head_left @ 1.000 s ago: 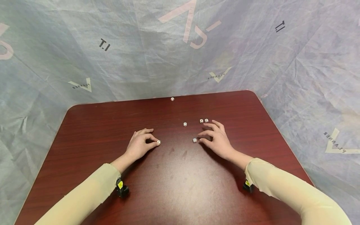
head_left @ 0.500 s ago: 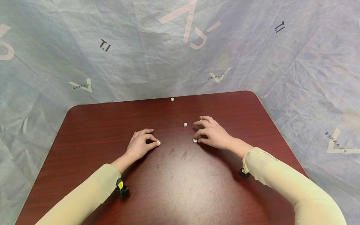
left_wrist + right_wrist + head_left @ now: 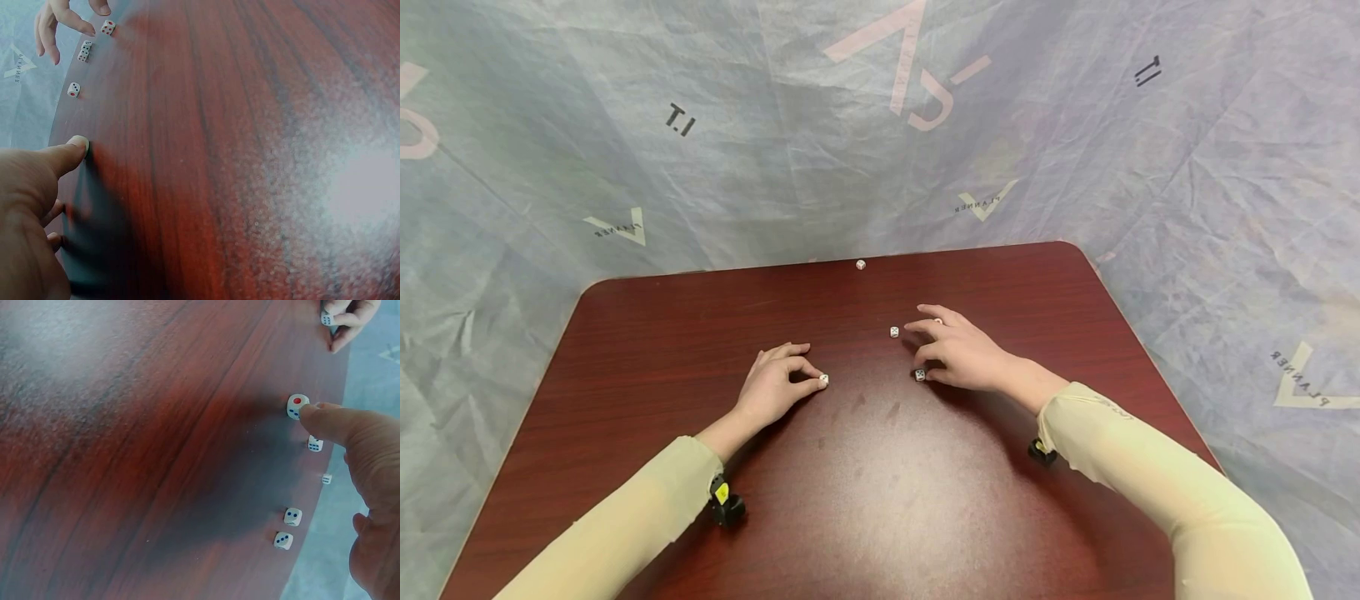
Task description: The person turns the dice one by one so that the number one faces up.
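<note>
My left hand [image 3: 775, 383] pinches a white die [image 3: 823, 380] between thumb and index finger, low over the dark red table [image 3: 865, 467]. In the left wrist view, the thumb hides that die. On the right, my right hand [image 3: 966, 352] reaches over the table with its fingers spread. Its thumb and index finger stand on either side of another die [image 3: 920, 376], with slight gaps showing in the left wrist view. The right wrist view has the thumb overlapping this die's [image 3: 295, 407] edge, a red dot on its visible face.
Left of the right hand's fingertips lies a die [image 3: 894, 332]. A farther die [image 3: 861, 265] sits by the table's back edge. Two more dice, one [image 3: 292, 517] beside the other [image 3: 283, 540], lie under the right hand, mostly hidden from the head view. Grey printed cloth [image 3: 737, 167] hangs behind.
My right hand has moved left, its fingers now covering most of the two paired dice and its thumb and index finger around the nearer die. The left hand keeps its place.
</note>
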Action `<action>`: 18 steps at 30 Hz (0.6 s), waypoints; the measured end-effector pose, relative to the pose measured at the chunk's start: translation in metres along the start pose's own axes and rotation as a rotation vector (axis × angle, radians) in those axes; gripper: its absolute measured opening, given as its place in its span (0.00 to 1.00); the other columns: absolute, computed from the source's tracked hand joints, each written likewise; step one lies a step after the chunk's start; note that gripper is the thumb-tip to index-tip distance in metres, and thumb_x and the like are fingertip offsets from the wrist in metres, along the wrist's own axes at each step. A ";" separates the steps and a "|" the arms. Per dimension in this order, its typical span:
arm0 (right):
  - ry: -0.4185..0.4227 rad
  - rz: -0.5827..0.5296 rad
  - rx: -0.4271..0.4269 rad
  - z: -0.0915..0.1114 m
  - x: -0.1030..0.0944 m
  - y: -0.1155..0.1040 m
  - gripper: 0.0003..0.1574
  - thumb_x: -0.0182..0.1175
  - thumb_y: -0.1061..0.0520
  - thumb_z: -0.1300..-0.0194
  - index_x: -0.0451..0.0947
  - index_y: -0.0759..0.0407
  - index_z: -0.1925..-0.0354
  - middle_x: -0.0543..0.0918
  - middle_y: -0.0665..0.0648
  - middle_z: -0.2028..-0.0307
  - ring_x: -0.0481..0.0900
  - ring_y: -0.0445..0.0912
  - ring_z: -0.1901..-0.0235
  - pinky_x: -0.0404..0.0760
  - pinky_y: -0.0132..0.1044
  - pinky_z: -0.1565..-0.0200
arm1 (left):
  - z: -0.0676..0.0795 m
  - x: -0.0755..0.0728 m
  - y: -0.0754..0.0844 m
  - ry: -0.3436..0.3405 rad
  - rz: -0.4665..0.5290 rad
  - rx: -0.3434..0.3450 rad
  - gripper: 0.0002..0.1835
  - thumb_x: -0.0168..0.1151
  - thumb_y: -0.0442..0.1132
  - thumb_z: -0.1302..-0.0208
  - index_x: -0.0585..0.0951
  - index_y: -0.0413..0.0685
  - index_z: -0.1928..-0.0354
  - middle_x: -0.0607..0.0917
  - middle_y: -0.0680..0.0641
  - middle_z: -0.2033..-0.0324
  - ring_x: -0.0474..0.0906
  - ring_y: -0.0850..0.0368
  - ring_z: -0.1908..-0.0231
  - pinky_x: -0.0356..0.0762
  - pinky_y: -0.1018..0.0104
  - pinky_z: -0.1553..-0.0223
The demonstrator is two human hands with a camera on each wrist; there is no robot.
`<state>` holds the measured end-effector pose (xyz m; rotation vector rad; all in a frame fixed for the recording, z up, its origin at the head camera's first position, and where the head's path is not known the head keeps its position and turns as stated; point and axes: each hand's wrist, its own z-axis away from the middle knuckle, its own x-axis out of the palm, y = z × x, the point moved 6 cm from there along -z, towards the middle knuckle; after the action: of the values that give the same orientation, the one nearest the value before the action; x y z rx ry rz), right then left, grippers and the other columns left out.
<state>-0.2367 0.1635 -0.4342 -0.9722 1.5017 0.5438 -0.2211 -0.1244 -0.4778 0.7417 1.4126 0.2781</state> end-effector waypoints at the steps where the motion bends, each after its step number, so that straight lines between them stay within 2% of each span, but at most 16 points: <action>1: -0.004 0.001 0.000 -0.001 0.000 0.000 0.13 0.81 0.52 0.47 0.90 0.43 0.62 0.77 0.63 0.35 0.56 0.66 0.26 0.54 0.60 0.27 | 0.000 0.000 0.000 0.001 0.000 0.001 0.04 0.75 0.48 0.38 0.91 0.62 0.63 0.75 0.43 0.32 0.60 0.38 0.26 0.40 0.35 0.25; 18: 0.005 0.044 -0.037 -0.003 0.006 0.000 0.10 0.81 0.51 0.47 0.91 0.43 0.65 0.80 0.62 0.38 0.59 0.68 0.28 0.56 0.61 0.27 | 0.000 0.000 -0.001 0.004 -0.002 0.002 0.04 0.75 0.49 0.38 0.91 0.63 0.63 0.75 0.44 0.32 0.59 0.38 0.26 0.40 0.35 0.25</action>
<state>-0.2378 0.1593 -0.4392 -0.9715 1.5254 0.6026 -0.2211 -0.1248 -0.4783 0.7416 1.4175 0.2769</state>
